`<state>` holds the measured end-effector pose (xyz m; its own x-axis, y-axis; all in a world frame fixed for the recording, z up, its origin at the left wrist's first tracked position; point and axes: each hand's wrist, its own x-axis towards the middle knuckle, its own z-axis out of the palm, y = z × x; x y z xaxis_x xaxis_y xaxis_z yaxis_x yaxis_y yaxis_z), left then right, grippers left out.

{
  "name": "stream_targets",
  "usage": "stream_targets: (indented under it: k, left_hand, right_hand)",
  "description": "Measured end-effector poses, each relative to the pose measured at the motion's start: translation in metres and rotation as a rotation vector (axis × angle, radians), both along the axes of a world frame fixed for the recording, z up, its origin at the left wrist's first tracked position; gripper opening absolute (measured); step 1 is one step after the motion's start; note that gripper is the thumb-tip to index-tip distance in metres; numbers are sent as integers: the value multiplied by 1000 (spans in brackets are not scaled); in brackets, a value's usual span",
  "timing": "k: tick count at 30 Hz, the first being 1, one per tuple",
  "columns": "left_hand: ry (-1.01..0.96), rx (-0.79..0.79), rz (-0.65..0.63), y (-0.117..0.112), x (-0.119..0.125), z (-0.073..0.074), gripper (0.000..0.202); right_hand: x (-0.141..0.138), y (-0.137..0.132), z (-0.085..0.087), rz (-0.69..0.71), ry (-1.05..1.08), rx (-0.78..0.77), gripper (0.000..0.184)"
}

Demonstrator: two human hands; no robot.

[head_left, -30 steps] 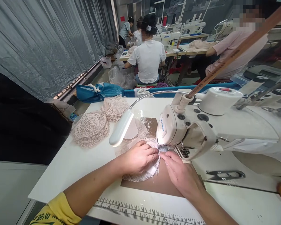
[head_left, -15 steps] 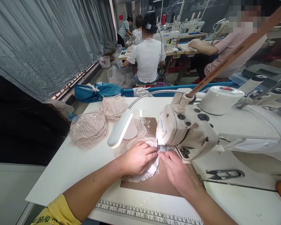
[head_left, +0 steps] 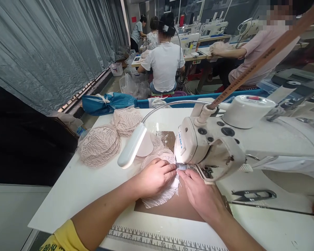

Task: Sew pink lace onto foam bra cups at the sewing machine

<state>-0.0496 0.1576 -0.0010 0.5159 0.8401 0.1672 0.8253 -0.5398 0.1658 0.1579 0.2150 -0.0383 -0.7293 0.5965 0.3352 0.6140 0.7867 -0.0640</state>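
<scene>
Watching remotely through the head view, I note a lace piece (head_left: 158, 201) lying on the brown sheet (head_left: 170, 212), its right edge at the needle area of the sewing machine (head_left: 187, 139). Loose threads hang off that edge.

Left hand (head_left: 154, 177): palm down over the lace, fingers together and bent toward the needle area. I read this as steadying the fabric against the surface. The thumb is hidden, so I cannot tell whether it grips or only presses.

Right hand (head_left: 200, 191): thumb and forefinger come together at the lace's edge, just beside the left fingertips. It looks like edge guidance; I cannot tell whether cloth is caught between them.

Relative to the grip: most of the lace sits under and to the left of the left hand, with a lobe showing below it on the near side. Only the right margin reaches the right fingertips.

The lamp (head_left: 132, 145) leans in from its flexible neck, probably angled for light at the needle. Two lace stacks, a near one (head_left: 98, 146) and a far one (head_left: 127, 120), lie to the left, presumably for easy reach. Thread snips (head_left: 253, 195) rest to the right, apart from both hands.
</scene>
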Motion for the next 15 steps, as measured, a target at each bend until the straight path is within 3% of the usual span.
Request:
stream_targets:
  k: [6,15]
  left_hand:
    - [-21,-7,-17,1,-2,1,35]
    - [-38,3,32,6,-3,2,35]
  right_hand:
    - [6,0,4,22,23,-83,43]
    - [8,0,-7,35,121,-174,43]
